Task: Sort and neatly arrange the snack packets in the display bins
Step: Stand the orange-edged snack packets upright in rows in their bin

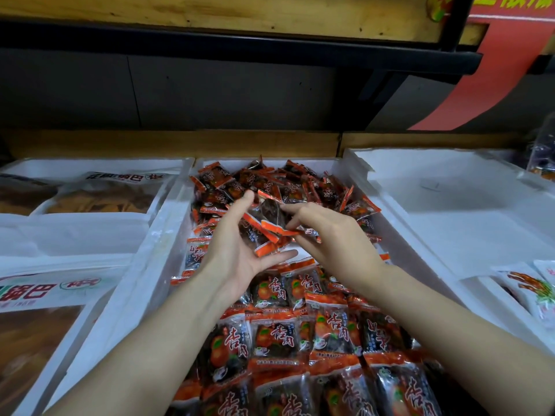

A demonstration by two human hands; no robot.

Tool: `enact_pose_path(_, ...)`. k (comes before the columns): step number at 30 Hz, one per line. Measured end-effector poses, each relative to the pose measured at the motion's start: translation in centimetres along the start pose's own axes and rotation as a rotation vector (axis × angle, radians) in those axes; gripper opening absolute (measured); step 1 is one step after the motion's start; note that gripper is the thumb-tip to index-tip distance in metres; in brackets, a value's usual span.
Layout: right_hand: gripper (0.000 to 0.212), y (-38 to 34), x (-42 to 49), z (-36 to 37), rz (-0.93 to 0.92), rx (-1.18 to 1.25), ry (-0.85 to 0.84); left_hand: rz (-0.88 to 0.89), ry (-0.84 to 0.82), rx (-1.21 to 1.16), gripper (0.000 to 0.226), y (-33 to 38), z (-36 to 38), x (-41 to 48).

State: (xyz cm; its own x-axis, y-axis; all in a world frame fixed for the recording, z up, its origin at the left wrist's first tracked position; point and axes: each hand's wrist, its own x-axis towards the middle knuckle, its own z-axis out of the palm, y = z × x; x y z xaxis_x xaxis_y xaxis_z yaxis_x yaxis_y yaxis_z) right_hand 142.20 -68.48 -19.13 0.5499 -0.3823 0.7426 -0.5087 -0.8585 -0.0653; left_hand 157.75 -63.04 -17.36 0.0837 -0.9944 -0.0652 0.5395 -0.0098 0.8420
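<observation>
The middle white foam bin (168, 223) holds many small orange-and-dark snack packets. Packets at the near end (303, 334) lie face up in neat overlapping rows; those at the far end (270, 178) lie in a loose heap. Above the bin's middle, my left hand (237, 250) is palm-up with fingers spread, cradling a small stack of packets (261, 232). My right hand (327, 232) pinches the orange edge of the top packet in that stack with thumb and fingers.
A white foam bin (450, 211) on the right is mostly bare, with white packets (528, 289) at its near right corner. Bins on the left hold large flat bags (111, 193) with brown contents. A dark shelf edge (240, 43) overhangs the back.
</observation>
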Motion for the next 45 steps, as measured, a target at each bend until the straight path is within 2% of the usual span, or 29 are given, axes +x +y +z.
enact_pose_path(2,0.011,0.0,0.0,0.1,-0.031,0.009,-0.030,0.005,0.011,0.066,0.047,-0.1,-0.2,0.1)
enact_pose_path(3,0.011,0.0,0.0,0.1,-0.042,0.028,-0.046,0.008,0.033,0.075,0.058,-0.2,-0.3,0.2)
enact_pose_path(5,0.017,0.0,0.0,0.2,-0.055,0.069,-0.085,0.025,0.096,0.084,0.077,-0.3,-0.5,0.4)
enact_pose_path(6,0.021,0.0,0.0,0.2,-0.050,0.090,-0.107,0.042,0.130,0.094,0.080,-0.2,-0.5,0.5)
enact_pose_path(10,0.035,0.2,0.1,0.1,0.123,0.258,-0.115,0.091,0.175,0.137,0.072,0.1,-0.6,1.1)
enact_pose_path(14,0.049,2.8,0.9,-0.1,0.357,0.208,-0.131,0.082,0.192,0.140,0.071,0.4,-0.8,1.4)
enact_pose_path(19,0.082,6.2,1.5,1.5,0.548,0.009,-0.553,0.090,0.191,0.118,0.070,0.6,-0.5,1.4)
enact_pose_path(22,0.090,6.7,1.9,3.1,0.559,-0.061,-0.639,0.094,0.187,0.110,0.065,0.7,-0.6,1.5)
enact_pose_path(28,0.083,7.3,2.6,3.9,0.448,-0.342,-0.558,0.098,0.186,0.103,0.070,0.8,-0.6,1.6)
enact_pose_path(32,0.082,7.2,2.9,3.4,0.392,-0.420,-0.586,0.105,0.182,0.102,0.077,0.9,-0.9,1.8)
enact_pose_path(34,0.071,7.0,2.9,3.1,0.377,-0.362,-0.565,0.108,0.180,0.105,0.079,0.8,-1.1,1.9)
enact_pose_path(38,0.026,6.6,2.8,2.1,0.338,-0.278,-0.373,0.114,0.180,0.105,0.079,0.8,-1.4,2.1)
enact_pose_path(42,0.023,5.2,3.1,1.0,0.435,-0.173,-0.198,0.113,0.179,0.095,0.086,0.9,-1.6,2.0)
enact_pose_path(45,0.018,3.1,3.4,-0.3,0.500,0.069,-0.098,0.133,0.194,0.106,0.089,1.0,-1.4,1.6)
